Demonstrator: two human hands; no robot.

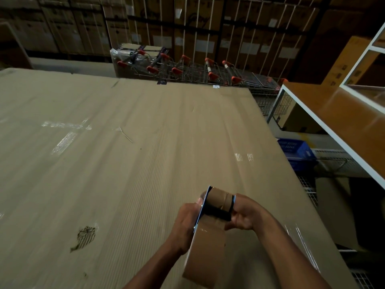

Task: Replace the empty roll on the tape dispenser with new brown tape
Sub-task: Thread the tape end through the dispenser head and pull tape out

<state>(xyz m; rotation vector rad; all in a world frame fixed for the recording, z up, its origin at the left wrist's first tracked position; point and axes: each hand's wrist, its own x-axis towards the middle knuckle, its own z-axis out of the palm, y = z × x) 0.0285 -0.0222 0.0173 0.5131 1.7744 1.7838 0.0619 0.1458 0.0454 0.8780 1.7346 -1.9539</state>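
The left hand [183, 224] and right hand [243, 215] cover the sides of the tape dispenser [218, 205]. The brown tape roll [206, 255] is motion-blurred. Both forearms are cut off by the bottom edge.

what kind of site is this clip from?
Most likely a warehouse or store stockroom. Tall cartons are stacked behind white straps along the back, shopping trolleys are nested below them, and both hands work on a tape dispenser over a big cardboard sheet.

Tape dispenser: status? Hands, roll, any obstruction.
Left hand and right hand both gripping the tape dispenser. Brown tape roll on it, over the cardboard sheet. Nothing in the way.
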